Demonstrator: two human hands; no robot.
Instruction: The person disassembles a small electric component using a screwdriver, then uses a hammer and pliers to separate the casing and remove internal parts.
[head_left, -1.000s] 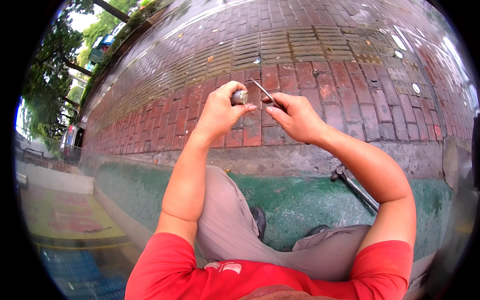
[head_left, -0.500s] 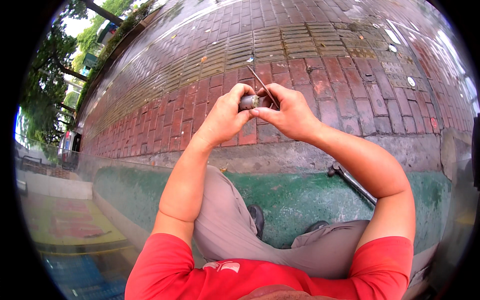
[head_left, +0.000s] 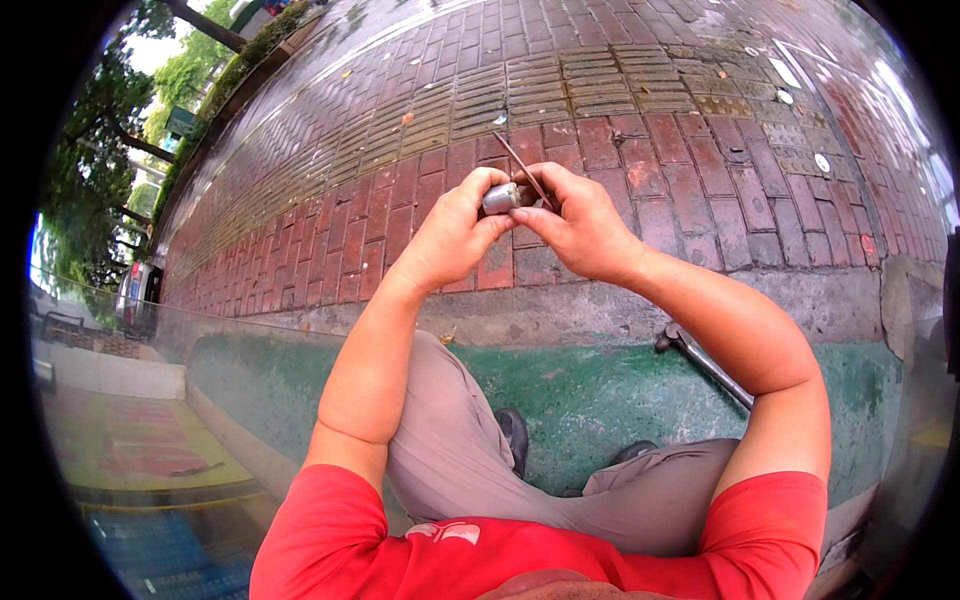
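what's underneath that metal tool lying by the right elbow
Green ground shows beside the metal tool, so it appears to lie on that. The right arm covers its lower end, hiding whatever is beneath there.

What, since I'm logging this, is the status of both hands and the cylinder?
Left hand gripping grey cylinder. Right hand holding thin rod near cylinder's end. Metal tool on green ground, away from both hands.

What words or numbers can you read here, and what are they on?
None of them can be read clearly.
Red shirt: a pale print on the front, with no letters I can make out.
Yellow panel at the left: big reddish marks, too blurred to read.
Grey metal cylinder in the left hand: too small to tell if anything is written.
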